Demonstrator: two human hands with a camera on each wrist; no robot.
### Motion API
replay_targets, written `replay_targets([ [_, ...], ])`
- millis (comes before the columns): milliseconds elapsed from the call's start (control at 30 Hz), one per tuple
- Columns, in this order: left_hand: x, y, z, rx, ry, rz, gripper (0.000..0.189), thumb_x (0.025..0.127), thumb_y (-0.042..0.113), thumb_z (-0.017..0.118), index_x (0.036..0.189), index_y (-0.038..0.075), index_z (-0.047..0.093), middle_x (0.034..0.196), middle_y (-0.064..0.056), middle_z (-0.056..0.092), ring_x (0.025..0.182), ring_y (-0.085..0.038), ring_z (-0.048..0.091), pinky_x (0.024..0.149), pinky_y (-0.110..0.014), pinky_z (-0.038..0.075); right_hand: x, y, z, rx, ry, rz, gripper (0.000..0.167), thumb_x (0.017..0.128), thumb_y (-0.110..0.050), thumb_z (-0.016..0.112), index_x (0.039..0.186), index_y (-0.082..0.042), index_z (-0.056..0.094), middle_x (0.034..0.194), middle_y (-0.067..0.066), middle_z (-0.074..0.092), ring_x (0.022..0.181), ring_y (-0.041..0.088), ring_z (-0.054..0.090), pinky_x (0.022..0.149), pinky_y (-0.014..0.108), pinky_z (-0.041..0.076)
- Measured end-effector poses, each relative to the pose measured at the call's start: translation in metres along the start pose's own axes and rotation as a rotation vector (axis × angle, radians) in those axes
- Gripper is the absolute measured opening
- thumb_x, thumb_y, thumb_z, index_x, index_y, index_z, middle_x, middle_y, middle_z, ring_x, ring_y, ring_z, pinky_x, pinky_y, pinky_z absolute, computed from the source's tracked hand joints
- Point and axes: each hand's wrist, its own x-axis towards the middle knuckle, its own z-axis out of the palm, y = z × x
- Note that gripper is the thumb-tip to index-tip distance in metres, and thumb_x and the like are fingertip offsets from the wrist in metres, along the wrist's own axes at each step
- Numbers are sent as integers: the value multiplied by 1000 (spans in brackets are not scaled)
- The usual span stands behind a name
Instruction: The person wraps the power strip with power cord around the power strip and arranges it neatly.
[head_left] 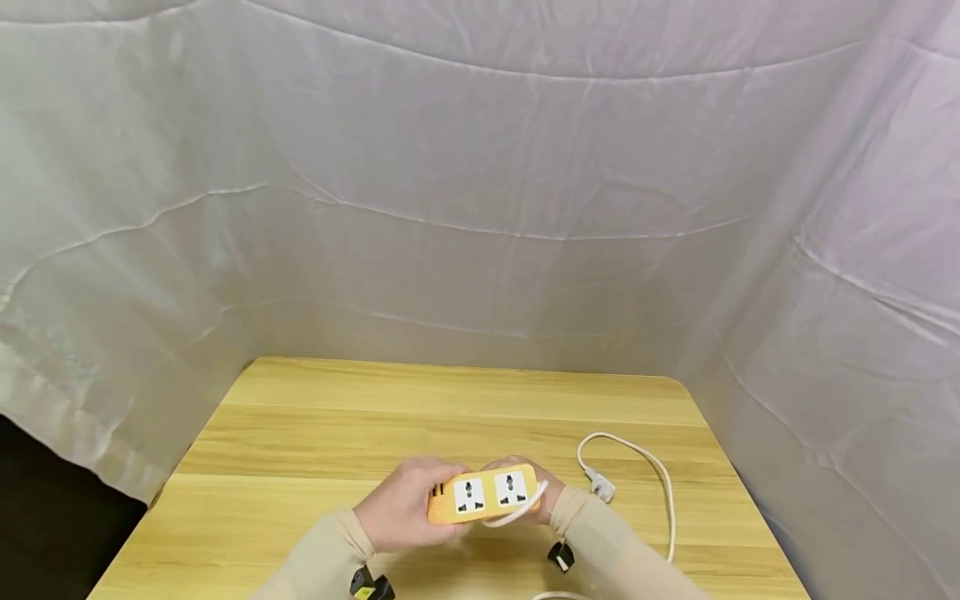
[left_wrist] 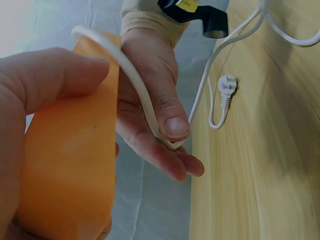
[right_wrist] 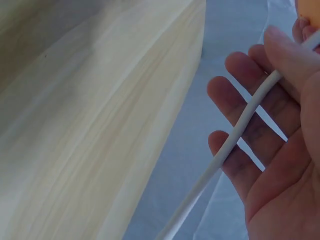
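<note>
My left hand (head_left: 408, 504) grips the left end of an orange power strip (head_left: 490, 493), held above the table with its white sockets facing up. Two dark USB ports show beside the thumb. From the strip's right end a white cord (left_wrist: 131, 72) bends round to my right hand (head_left: 553, 490). There the thumb presses the cord against the fingers, as the left wrist view shows. In the right wrist view the other fingers (right_wrist: 231, 100) lie fairly straight and spread under the cord. The strip hides part of the right hand in the head view.
The cord's white plug (head_left: 600, 485) lies on the wooden table (head_left: 375, 417) to the right, beside a loop of cord (head_left: 670, 500). Pale grey curtains (head_left: 480, 275) hang behind the table and along both sides. Black wrist cameras sit on both sleeves.
</note>
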Motion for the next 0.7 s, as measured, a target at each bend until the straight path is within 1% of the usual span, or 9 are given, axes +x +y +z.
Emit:
replay_targets([
  [67,0,1,0,-8,-30,16,52,70,22,85,117,11,64,99,8,66,82,-2,56,67,-18,48,5,0,-2,-11,-29,-107,25,69,-12,80,90,-9,68,79,-1,66,72,-1,59,71,14,49],
  [133,-1,2,0,2,-40,38,52,70,21,85,116,10,64,99,8,67,84,-2,57,69,-18,49,8,1,-5,-61,-53,-149,22,70,-16,79,88,-12,68,76,-5,65,70,-7,55,69,9,46],
  [167,-1,2,0,6,-42,45,52,69,20,85,116,9,64,99,7,67,84,-2,57,70,-19,49,8,1,-5,-73,-65,-150,21,70,-17,78,88,-12,68,76,-6,65,69,-8,54,68,8,46],
  [233,-1,2,0,9,-46,55,53,69,19,85,116,9,64,101,7,67,86,-2,58,72,-19,49,9,2,-6,-92,-82,-132,23,70,-19,78,91,-11,70,78,-5,67,71,-8,55,69,8,46],
  [333,-1,3,1,13,-60,66,54,69,22,85,118,12,64,104,8,67,88,-2,58,73,-19,49,10,5,-7,-119,-109,-77,26,71,-19,77,96,-12,73,84,-6,70,75,-7,59,71,9,47],
  [500,-1,4,1,39,-85,97,56,67,20,85,118,17,64,106,11,66,88,0,57,72,-18,47,12,15,-5,-141,-161,14,26,80,-18,73,107,-16,75,95,-9,71,83,-6,61,75,12,47],
  [567,-1,5,1,55,-87,107,56,65,17,85,117,17,65,105,12,66,87,0,56,72,-17,46,12,19,-5,-149,-175,15,25,84,-22,71,109,-18,74,98,-10,71,85,-5,61,75,14,48],
  [633,-2,5,1,78,-90,118,55,64,18,85,115,17,65,103,13,66,84,1,55,71,-15,45,12,21,-5,-169,-186,6,24,85,-25,71,108,-20,74,99,-11,71,86,-6,61,76,16,50],
  [700,-3,6,2,100,-94,128,53,64,19,85,113,17,66,100,14,65,82,1,53,69,-13,43,12,23,-6,-191,-194,-3,23,85,-24,71,108,-20,74,99,-11,71,86,-6,61,76,15,49],
])
